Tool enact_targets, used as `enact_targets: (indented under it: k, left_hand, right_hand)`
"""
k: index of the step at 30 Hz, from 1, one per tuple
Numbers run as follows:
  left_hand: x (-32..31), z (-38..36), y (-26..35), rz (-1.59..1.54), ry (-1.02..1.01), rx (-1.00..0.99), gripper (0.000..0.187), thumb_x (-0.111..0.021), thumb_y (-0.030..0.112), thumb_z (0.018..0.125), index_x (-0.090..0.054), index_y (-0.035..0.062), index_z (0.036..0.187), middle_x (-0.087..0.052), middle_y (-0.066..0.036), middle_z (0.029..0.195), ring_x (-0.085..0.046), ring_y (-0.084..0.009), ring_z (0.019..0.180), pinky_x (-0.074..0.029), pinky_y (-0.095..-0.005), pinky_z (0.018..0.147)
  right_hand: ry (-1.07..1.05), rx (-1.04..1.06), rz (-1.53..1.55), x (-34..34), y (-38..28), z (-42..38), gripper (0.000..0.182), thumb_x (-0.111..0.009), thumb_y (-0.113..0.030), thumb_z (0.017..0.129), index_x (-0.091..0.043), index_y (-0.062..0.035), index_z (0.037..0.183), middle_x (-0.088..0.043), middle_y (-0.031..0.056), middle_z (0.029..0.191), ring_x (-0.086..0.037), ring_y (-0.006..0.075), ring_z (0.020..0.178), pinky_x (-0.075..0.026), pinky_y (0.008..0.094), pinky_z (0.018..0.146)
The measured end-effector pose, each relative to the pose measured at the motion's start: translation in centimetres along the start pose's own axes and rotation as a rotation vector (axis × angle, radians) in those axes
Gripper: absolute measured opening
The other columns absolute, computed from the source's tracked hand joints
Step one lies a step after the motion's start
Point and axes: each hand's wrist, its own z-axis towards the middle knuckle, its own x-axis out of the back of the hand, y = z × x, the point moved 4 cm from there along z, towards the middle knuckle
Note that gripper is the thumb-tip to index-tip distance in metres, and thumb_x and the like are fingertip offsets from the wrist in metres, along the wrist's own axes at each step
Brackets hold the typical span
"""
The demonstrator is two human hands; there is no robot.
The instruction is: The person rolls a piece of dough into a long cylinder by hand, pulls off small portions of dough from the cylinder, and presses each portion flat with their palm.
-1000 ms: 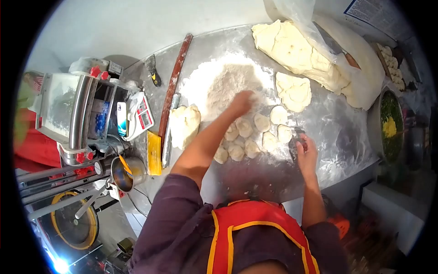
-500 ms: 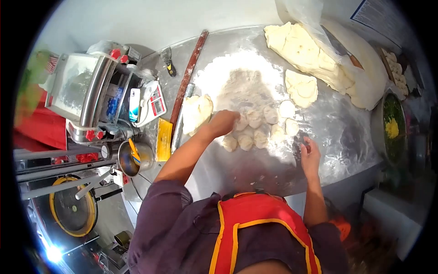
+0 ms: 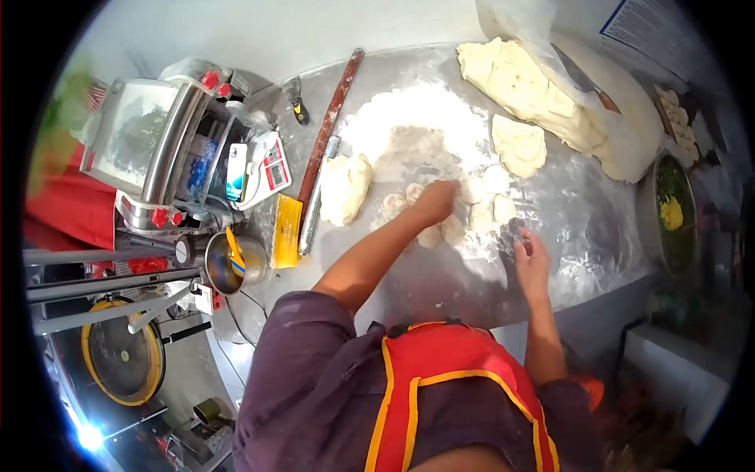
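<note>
My left hand (image 3: 436,202) reaches over a cluster of small floured dough pieces on a metal table. Its fingers are curled downward and closed; what is under or in them is hidden. Uncovered dough pieces show beside it, such as a dough piece (image 3: 393,206) to its left and another dough piece (image 3: 503,208) to its right. My right hand (image 3: 532,256) is just right of the cluster, low over the table, with fingers loosely bent and apart, holding nothing visible. A larger dough lump (image 3: 346,189) lies left of the cluster, and a flat dough chunk (image 3: 519,146) lies behind it.
Left of the dough are a metal rod (image 3: 318,200), a red-brown rolling pin (image 3: 334,118), a yellow scraper (image 3: 285,230), a scale (image 3: 273,175), a pot (image 3: 228,271) and a roller machine (image 3: 149,134). Back right, a big dough mass (image 3: 543,98); right, a bowl of greens (image 3: 675,189).
My left hand has moved right across the dough pieces, uncovering those at the left and covering others. My right hand stays nearly in place. The view has shifted slightly.
</note>
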Motion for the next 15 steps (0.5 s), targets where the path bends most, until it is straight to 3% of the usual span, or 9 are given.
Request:
enact_targets:
  k: [2, 3, 5, 11, 15]
  left_hand:
    - [-2.4, 1.3, 2.9, 0.113, -0.007, -0.073, 0.028, -0.054, -0.004, 0.074, -0.062, 0.0034, 0.100, -0.065, -0.021, 0.093, -0.062, -0.0395, 0.092, -0.049, -0.0446, 0.079]
    - [-4.1, 1.9, 3.2, 0.027, 0.024, -0.222, 0.030, -0.050, -0.005, 0.075, -0.063, 0.0009, 0.101, -0.066, -0.022, 0.095, -0.062, -0.0391, 0.093, -0.049, -0.0448, 0.082]
    - [-4.8, 1.6, 5.5, -0.055, 0.078, -0.291, 0.032, -0.049, -0.006, 0.075, -0.064, 0.0002, 0.103, -0.066, -0.022, 0.096, -0.062, -0.0385, 0.095, -0.049, -0.0442, 0.082]
    - [-1.8, -3.0, 2.7, 0.275, -0.160, -0.180, 0.020, -0.054, 0.000, 0.076, -0.069, 0.0066, 0.089, -0.067, -0.018, 0.087, -0.064, -0.0373, 0.089, -0.050, -0.0456, 0.078]
    - [1.3, -8.0, 0.9, 0.316, -0.285, -0.093, 0.026, -0.055, 0.005, 0.081, -0.068, 0.0131, 0.102, -0.067, -0.014, 0.092, -0.064, -0.0351, 0.089, -0.050, -0.0431, 0.080]
  right_hand:
    - [-0.003, 0.000, 0.016, 0.1, 0.5, -0.1, 0.026, -0.060, -0.005, 0.087, -0.062, -0.0027, 0.113, -0.060, 0.0119, 0.096, -0.058, 0.0202, 0.074, -0.049, 0.0313, 0.069]
    - [-0.006, 0.001, 0.025, 0.1, 0.7, -0.3, 0.026, -0.060, -0.005, 0.087, -0.062, -0.0028, 0.113, -0.060, 0.0118, 0.096, -0.058, 0.0202, 0.074, -0.049, 0.0313, 0.069]
    - [0.007, -0.008, 0.006, 0.0, 0.4, -0.6, 0.025, -0.060, -0.004, 0.087, -0.062, -0.0027, 0.113, -0.060, 0.0118, 0.095, -0.058, 0.0202, 0.073, -0.049, 0.0310, 0.069]
    - [-0.002, -0.021, 0.031, 0.3, 1.3, -0.9, 0.024, -0.060, -0.005, 0.087, -0.062, -0.0022, 0.111, -0.060, 0.0128, 0.095, -0.058, 0.0216, 0.074, -0.048, 0.0317, 0.069]
    - [-0.044, 0.036, -0.043, -0.9, 2.8, -0.8, 0.026, -0.060, -0.006, 0.088, -0.062, -0.0022, 0.114, -0.062, 0.0102, 0.095, -0.059, 0.0170, 0.075, -0.049, 0.0294, 0.071]
